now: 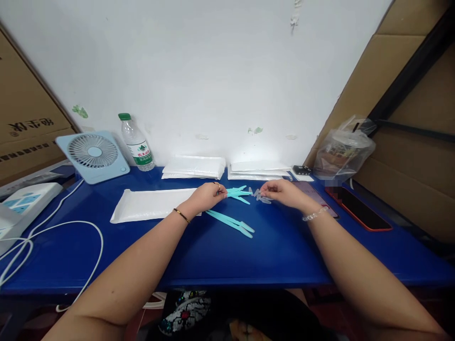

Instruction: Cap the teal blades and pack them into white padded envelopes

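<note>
My left hand [208, 195] rests on the blue table [277, 251], fingers closed around the handles of several light-blue plastic razors [237, 192] that fan out to the right. My right hand [282, 191] is a little to the right, fingers pinched on small clear caps [262, 198] at the razors' heads. Two more light-blue razors [231, 222] lie side by side on the table just in front of my left hand. A flat white padded bag [152, 204] lies under and left of my left wrist.
At the back stand two stacks of white bags [195, 167] [258, 170], a water bottle [136, 142] and a small blue fan [93, 155]. A white device with cables [21, 203] is at left. A phone [357, 207] and a plastic bag [343, 149] are at right.
</note>
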The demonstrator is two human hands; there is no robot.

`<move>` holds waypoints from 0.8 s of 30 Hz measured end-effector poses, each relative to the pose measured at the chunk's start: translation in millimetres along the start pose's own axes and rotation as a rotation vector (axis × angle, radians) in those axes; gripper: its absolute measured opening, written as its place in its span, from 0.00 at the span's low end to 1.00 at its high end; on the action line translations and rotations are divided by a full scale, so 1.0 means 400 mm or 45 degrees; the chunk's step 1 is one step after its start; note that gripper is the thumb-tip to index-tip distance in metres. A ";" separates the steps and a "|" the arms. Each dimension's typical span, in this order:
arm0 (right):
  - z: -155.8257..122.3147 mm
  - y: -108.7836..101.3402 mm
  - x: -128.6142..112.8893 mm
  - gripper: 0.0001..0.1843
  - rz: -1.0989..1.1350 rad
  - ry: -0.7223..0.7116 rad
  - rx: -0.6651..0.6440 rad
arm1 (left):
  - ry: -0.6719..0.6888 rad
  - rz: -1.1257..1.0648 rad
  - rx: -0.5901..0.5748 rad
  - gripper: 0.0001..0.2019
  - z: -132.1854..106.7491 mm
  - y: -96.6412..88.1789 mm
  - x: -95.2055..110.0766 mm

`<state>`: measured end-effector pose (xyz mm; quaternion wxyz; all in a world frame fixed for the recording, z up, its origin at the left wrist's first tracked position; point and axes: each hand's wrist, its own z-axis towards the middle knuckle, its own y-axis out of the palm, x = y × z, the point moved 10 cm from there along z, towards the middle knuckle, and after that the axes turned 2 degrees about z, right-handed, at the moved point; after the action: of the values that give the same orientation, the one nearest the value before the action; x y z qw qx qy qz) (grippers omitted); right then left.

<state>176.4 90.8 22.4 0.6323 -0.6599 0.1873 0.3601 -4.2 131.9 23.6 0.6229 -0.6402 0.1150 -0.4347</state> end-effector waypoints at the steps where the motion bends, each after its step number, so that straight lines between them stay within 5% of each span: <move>1: 0.001 -0.008 0.011 0.15 -0.027 0.032 0.011 | -0.003 -0.004 -0.018 0.13 0.001 0.004 -0.009; 4: 0.000 -0.041 0.013 0.12 -0.183 0.036 0.171 | 0.049 0.044 -0.028 0.13 0.003 0.016 -0.012; 7: -0.004 -0.042 -0.026 0.10 -0.244 -0.070 0.275 | 0.047 0.138 0.110 0.13 0.004 -0.004 -0.007; 11: -0.011 0.020 -0.079 0.10 -0.208 -0.179 0.117 | 0.052 0.146 0.137 0.10 -0.004 -0.030 0.012; 19: -0.051 0.094 -0.124 0.13 -0.208 -0.126 -0.289 | 0.183 -0.086 -0.487 0.13 -0.061 0.048 0.088; 24: -0.053 0.137 -0.114 0.14 -0.156 -0.108 -0.394 | 0.049 -0.074 -0.368 0.10 -0.046 0.056 0.070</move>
<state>112.5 53.6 15.3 0.5512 -0.7438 0.0623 0.3729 8.2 95.2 12.4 0.5091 -0.7178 0.1697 -0.4437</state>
